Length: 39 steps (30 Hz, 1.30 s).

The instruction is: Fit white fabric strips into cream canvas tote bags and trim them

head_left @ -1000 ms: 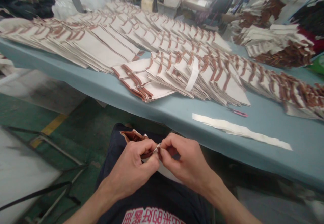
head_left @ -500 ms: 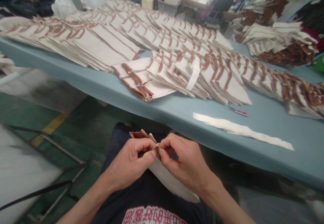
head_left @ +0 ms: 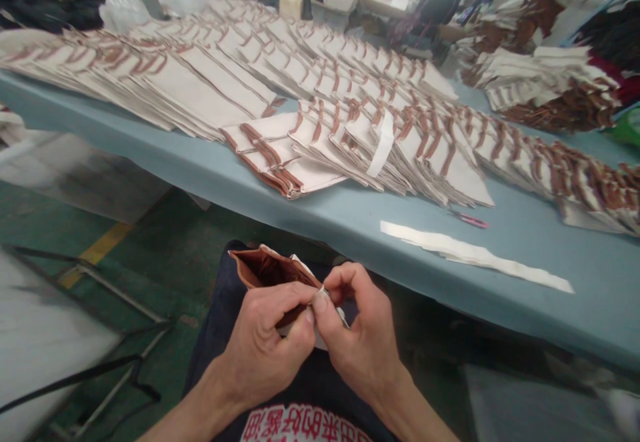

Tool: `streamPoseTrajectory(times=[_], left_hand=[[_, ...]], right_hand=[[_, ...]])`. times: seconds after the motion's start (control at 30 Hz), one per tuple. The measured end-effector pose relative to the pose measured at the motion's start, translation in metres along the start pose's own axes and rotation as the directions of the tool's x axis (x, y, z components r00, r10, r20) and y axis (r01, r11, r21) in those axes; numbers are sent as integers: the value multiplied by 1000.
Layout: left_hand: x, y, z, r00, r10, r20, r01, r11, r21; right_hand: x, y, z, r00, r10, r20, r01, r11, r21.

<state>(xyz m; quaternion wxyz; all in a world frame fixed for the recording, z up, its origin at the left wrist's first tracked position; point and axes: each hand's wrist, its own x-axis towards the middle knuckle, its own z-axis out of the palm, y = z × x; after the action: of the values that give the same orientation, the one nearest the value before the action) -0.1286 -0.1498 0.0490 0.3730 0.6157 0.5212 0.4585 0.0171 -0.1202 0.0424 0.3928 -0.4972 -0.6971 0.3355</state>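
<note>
Over my lap I hold a cream fabric pouch [head_left: 260, 265] with a brown lining, its mouth gaping towards the upper left. My left hand [head_left: 273, 342] pinches the rim between thumb and forefinger. Right beside it, my right hand [head_left: 357, 319] also pinches the edge, the two sets of fingertips almost touching. Most of the pouch's body is hidden behind my hands. Similar cream pouches with brown trim [head_left: 285, 155] lie in overlapping rows on the table in front of me.
The blue-covered table [head_left: 340, 215] has its near edge just beyond my hands. White fabric strips [head_left: 475, 255] and pink-handled snips [head_left: 470, 219] lie on it. A heap of brown and cream pieces [head_left: 545, 89] stands at the back right. A metal-framed stand [head_left: 115, 322] is at my left.
The pouch has turned and its mouth has opened wider, showing more brown lining. Its long cream side has swung out of sight behind my hands. Both hands keep their pinch.
</note>
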Motion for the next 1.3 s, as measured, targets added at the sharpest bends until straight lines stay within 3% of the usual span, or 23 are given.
streamPoseTrajectory(times=[0.07, 0.13, 0.23, 0.3, 0.43, 0.57, 0.67, 0.9, 1.03, 1.1, 1.2, 1.3], left_hand=[[0, -2, 1, 999, -21, -27, 20, 999, -29], [0, -6, 0, 997, -64, -39, 61, 996, -65], [-1, -13, -4, 992, -122, -42, 115, 984, -136], [-2, -14, -7, 989, -149, -6, 146, 972, -186], [2, -12, -13, 980, -188, 63, 198, 953, -231], [5, -12, -16, 976, -204, 73, 217, 939, -266], [6, -15, -18, 972, -213, 98, 232, 936, -265], [4, -20, -18, 914, -321, 248, 348, 935, -72], [-1, -25, -17, 908, -314, 278, 327, 945, -1], [-3, -25, -17, 926, -280, 252, 297, 954, -31], [-4, -24, -16, 955, -270, 125, 276, 960, -40], [-4, -30, -8, 945, -323, 50, 327, 935, -135]], right_hand=[[2, 0, 2, 998, 56, 38, -59, 994, 92], [6, 1, 5, 978, 128, 163, -161, 964, 213], [16, 0, 5, 903, 196, 383, -334, 880, 337], [22, 0, 1, 879, 192, 436, -367, 856, 364], [23, 0, -16, 892, 169, 418, -322, 889, 327], [6, 2, -26, 913, 150, 380, -182, 982, 48], [-7, 6, -24, 918, 170, 358, -150, 985, -83], [-15, 20, -10, 915, 146, 375, -127, 989, -75], [-17, 26, -2, 892, 214, 397, -221, 975, -28], [-18, 29, -1, 878, 247, 411, -278, 960, 17], [-19, 33, -1, 869, 249, 428, -292, 956, 36], [-23, 36, -1, 877, 230, 422, -294, 951, 92]])
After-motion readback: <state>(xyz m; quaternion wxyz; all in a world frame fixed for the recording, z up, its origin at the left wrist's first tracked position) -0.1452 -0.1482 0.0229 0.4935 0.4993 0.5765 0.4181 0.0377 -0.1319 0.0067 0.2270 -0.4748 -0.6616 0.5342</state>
